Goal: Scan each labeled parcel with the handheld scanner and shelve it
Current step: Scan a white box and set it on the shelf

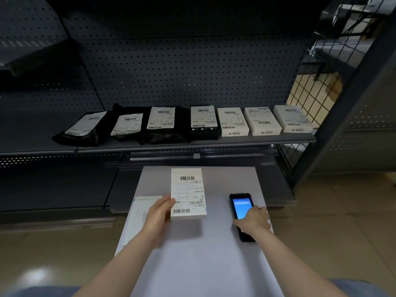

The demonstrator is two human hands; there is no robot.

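A white labeled parcel box [188, 192] with two barcodes is held a little above the white table [203, 264]; its shadow falls on the tabletop. My left hand [158, 213] grips its left lower edge. A black handheld scanner [241, 211] with a lit blue screen lies on the table to the right. My right hand [252, 220] rests over its lower half, fingers on the screen and body. Another flat white parcel [140, 213] lies on the table, partly under my left hand.
The grey shelf [192, 142] carries a row of several labeled parcels: black bags [126, 125] at left, white boxes [262, 121] at right. Pegboard backs the shelf. A wire mesh panel [310, 93] and a slanted post stand at right. A lower shelf sits behind the table.
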